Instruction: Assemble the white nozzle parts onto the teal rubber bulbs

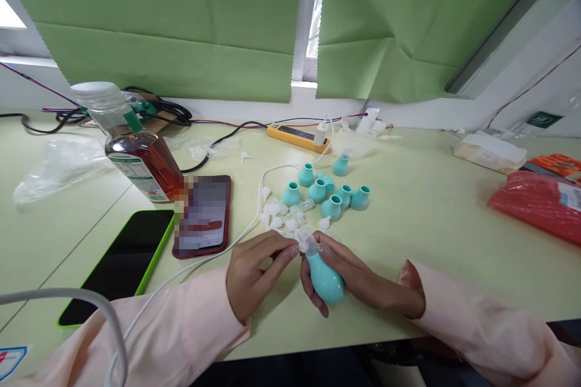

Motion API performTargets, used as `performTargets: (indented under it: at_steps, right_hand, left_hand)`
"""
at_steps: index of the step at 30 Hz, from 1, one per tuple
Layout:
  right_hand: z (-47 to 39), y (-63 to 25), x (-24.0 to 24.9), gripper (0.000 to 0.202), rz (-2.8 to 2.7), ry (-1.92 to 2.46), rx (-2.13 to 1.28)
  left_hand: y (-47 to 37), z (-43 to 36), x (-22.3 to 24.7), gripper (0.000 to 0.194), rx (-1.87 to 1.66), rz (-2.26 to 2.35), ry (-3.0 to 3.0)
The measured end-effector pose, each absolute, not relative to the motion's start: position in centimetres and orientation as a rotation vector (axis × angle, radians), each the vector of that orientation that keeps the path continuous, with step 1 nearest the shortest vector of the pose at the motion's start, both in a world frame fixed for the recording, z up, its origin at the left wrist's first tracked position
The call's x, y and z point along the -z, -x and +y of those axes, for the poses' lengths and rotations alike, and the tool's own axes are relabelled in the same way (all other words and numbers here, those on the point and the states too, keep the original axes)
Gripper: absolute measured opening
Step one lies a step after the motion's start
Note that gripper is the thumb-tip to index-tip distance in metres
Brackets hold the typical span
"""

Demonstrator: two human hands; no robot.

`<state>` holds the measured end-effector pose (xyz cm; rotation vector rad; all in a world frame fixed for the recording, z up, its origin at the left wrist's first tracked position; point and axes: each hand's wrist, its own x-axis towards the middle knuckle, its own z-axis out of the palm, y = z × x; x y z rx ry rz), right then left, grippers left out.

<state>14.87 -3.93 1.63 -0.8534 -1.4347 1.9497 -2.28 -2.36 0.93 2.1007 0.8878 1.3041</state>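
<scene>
My right hand (pixel 349 272) is wrapped round a turquoise rubber bulb (pixel 325 278), its round end pointing down toward the table's front edge. A clear tube (pixel 309 243) sits in the bulb's neck. My left hand (pixel 256 269) pinches a small white tip (pixel 301 238) at the upper end of that tube. Just beyond my hands lie several small white nozzles (pixel 272 208) and clear tubes (pixel 307 205). Several more turquoise bulbs (pixel 331 208) stand behind them with their open necks up.
Left of my hands lie a phone in a red case (pixel 206 211), a green-edged phone (pixel 120 257) and a leaning bottle (pixel 140 157). A white cable (pixel 254 221) crosses the table (pixel 417 193). A power strip (pixel 297 136) lies behind, a red package (pixel 535 202) at right.
</scene>
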Motion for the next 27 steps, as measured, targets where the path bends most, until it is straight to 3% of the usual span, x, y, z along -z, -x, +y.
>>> performTargets:
  at_steps: [7, 16, 27]
  right_hand:
    - [-4.3, -14.6, -2.2, 0.027, -1.490, 0.921, -1.910]
    - [-4.6, -15.3, -2.2, 0.011, -1.834, 1.057, -1.367]
    - [-4.9, -14.7, -2.0, 0.009, -1.791, 1.028, -1.363]
  left_hand:
    - [2.1, -2.4, -0.7, 0.016, -1.482, 0.802, -2.276]
    - [1.9, -2.6, -1.1, 0.011, -1.483, 0.834, -2.256]
    - [1.8, -2.7, -1.1, 0.014, -1.543, 0.725, -2.459]
